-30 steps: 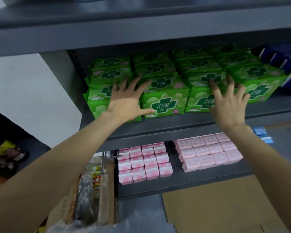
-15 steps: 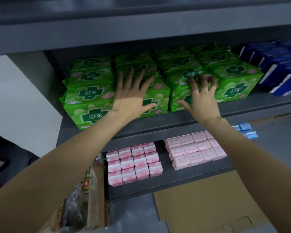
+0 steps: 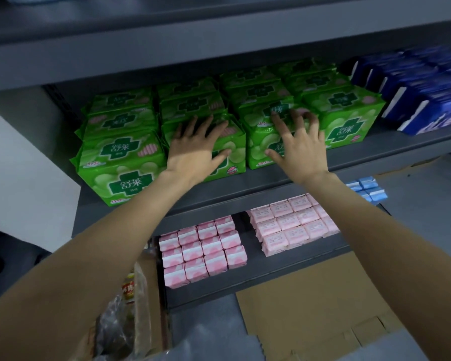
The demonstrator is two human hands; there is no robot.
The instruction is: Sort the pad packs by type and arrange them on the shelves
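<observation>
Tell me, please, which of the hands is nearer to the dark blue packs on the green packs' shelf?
The right hand. It rests on green packs in the row beside the dark blue packs, while the left hand presses green packs farther left, beyond the right hand.

Single head-worn wide-angle view, looking forward and down at grey shelves (image 3: 245,191) from close range, both forearms reaching in from the lower corners, green packs (image 3: 120,152) mid-frame, floor cardboard (image 3: 310,308) at lower right
</observation>
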